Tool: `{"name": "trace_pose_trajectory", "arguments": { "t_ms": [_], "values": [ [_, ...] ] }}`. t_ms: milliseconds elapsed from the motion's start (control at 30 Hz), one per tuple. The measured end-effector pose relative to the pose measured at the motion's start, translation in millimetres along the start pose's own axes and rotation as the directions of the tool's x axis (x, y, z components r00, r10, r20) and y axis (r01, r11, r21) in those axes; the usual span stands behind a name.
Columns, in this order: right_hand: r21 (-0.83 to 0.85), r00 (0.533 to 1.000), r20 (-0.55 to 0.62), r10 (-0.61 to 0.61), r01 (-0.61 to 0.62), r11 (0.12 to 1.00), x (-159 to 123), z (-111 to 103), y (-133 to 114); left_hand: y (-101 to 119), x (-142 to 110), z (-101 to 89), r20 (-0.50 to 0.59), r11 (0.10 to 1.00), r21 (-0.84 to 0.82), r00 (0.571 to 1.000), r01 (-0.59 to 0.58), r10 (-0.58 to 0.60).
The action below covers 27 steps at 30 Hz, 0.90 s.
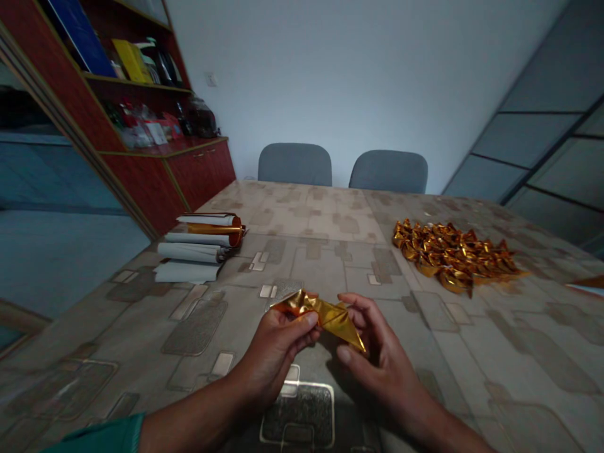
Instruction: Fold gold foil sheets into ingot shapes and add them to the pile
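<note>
Both of my hands hold a partly folded piece of gold foil paper just above the table, near its front edge. My left hand pinches the crumpled left end between thumb and fingers. My right hand curls its fingers round the pointed right end. A pile of several finished gold folded pieces lies on the table to the right, beyond my right hand.
A stack of rolled gold and white foil sheets lies at the left of the patterned table. Two grey chairs stand at the far side. A red-brown cabinet with shelves stands at the left wall.
</note>
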State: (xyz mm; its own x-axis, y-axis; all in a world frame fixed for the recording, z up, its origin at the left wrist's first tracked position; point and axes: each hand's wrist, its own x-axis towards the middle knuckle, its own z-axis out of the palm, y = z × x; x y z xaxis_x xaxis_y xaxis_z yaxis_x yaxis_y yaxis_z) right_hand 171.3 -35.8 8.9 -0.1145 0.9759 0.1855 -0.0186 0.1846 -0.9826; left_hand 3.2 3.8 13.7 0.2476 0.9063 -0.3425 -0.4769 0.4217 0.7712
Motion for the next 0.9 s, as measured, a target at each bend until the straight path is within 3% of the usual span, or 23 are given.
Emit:
{"name": "trace_pose_trajectory", "arguments": {
  "t_ms": [67,133,267,400,633,900],
  "values": [
    [-0.241,0.989,0.083,-0.126,0.142,0.96,0,-9,-4,6,0,-1.2,-0.045,1.0,0.004,0.999,0.005,-0.004],
    [-0.385,0.954,0.172,-0.247,0.296,0.874,3,-18,-8,8,0,-2.1,-0.022,0.999,0.039,1.0,0.0,0.001],
    [-0.439,0.899,0.341,-0.276,0.412,0.798,9,-28,-13,6,-1,-3.8,0.082,0.99,0.129,0.995,-0.058,0.048],
    [-0.415,0.892,0.377,-0.25,0.404,0.815,10,-27,-13,4,-1,-4.1,0.128,0.971,0.197,0.986,-0.132,0.108],
    [-0.273,0.972,0.163,-0.172,0.212,0.938,13,-18,-3,6,-5,0.1,0.154,0.944,0.288,0.98,-0.164,0.124],
    [-0.341,0.915,0.347,-0.208,0.329,0.881,10,-28,-9,6,1,-8.6,0.137,0.955,0.267,0.986,-0.129,0.095]
  ]
}}
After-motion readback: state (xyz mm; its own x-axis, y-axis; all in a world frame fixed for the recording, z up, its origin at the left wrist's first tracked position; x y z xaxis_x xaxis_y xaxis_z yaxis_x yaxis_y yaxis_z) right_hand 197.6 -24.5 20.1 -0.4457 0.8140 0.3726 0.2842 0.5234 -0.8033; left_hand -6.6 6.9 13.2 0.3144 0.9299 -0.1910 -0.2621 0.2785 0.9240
